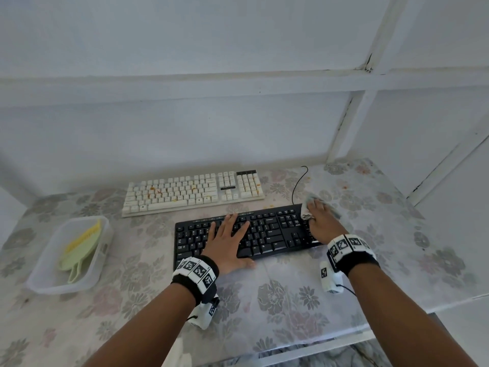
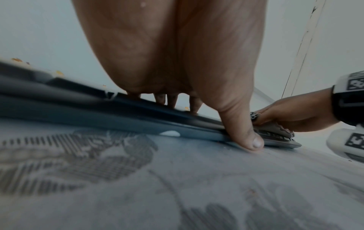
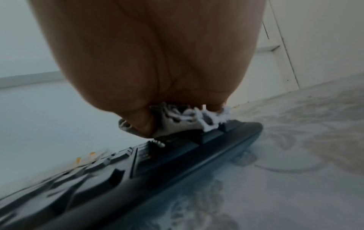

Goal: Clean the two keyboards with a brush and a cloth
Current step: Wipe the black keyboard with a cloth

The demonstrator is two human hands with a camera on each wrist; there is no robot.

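Black keyboard (image 1: 264,234), apparently crumb-free, under gray cloth (image 1: 308,207).

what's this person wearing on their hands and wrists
Both hands are bare, no gloves or sleeves. The left hand and right hand each have a black wristband ringed with white blocks printed with black square markers. A white marker-tagged camera unit hangs below each wrist, trailing a thin black cable.

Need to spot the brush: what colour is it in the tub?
Pale green with yellow bristles, clearest in the head view: brush lying in the clear tub.
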